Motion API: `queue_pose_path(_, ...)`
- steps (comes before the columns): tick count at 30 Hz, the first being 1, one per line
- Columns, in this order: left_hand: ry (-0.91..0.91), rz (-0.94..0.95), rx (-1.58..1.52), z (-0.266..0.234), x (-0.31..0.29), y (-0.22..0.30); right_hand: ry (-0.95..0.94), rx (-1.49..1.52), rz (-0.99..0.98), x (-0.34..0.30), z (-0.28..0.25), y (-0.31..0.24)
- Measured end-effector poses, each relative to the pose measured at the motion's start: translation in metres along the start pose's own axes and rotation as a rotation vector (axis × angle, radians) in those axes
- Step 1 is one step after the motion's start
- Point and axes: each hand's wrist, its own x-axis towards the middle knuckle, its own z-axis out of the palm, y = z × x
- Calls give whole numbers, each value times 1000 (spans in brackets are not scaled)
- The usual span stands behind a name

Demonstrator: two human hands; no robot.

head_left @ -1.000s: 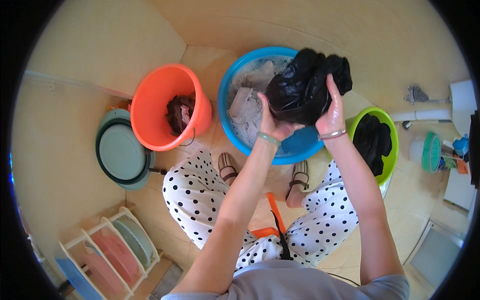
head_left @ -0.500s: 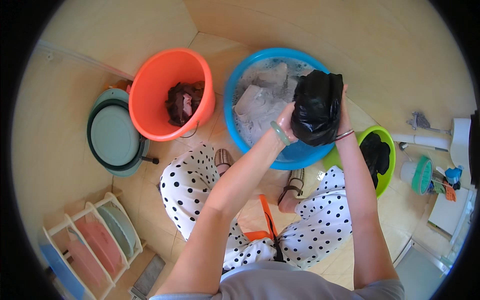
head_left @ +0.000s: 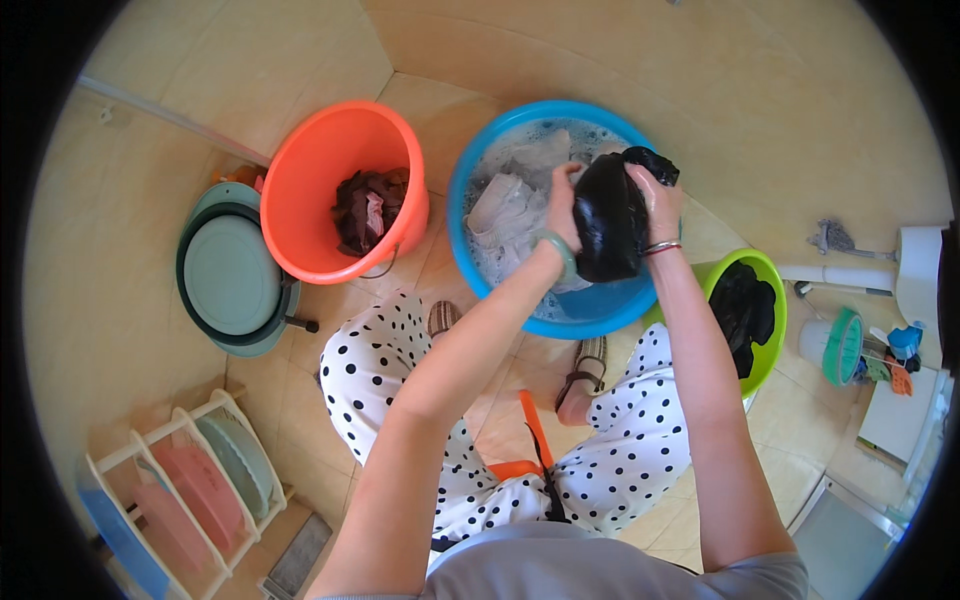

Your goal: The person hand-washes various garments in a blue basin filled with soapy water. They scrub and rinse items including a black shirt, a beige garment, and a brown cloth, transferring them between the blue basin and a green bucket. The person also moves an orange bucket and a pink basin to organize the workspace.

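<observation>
Over the right side of a blue basin (head_left: 462,262), I hold a wet, shiny black cloth (head_left: 606,222) bunched between both hands. My left hand (head_left: 563,210), with a pale green bangle at its wrist, presses against the cloth's left side. On the other side my right hand (head_left: 658,208) grips it, with a fold bulging out beyond the fingers. Light grey-white cloth (head_left: 507,212) soaks in the basin's sudsy water, to the left of my hands. Whether the black cloth touches the water cannot be seen.
An orange bucket (head_left: 290,215) with dark cloth inside stands left of the basin. At the right is a lime-green bucket (head_left: 775,345) holding black cloth. Grey-green folding basins (head_left: 232,275) lean by the left wall, above a white rack (head_left: 180,420). An orange stool (head_left: 515,468) shows between my legs.
The black cloth has come slightly left and is squeezed into a narrower bundle. My right hand has shifted from its outer side to grip over it; my left hand has moved a little left.
</observation>
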Motion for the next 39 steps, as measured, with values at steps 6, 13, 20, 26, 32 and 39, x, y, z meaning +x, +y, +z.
queue_pose_path(6,-349,-44,-57,-11,-49,29,39,289,210,-17,19,-17)
queue_pose_path(13,-60,-326,169,-10,-42,-1,-382,-60,180,-21,-3,-17)
queue_pose_path(20,-333,-314,-348,-20,-30,-12,-366,560,451,-17,-25,-3)
queue_pose_path(26,-201,-275,-35,-35,3,0,-689,567,368,-19,-9,-28)
queue_pose_path(32,-1,-66,826,-10,-1,35,-256,403,390,-34,3,-22)
queue_pose_path(39,-256,-455,-130,-26,-48,49,12,89,-104,-32,9,-25)
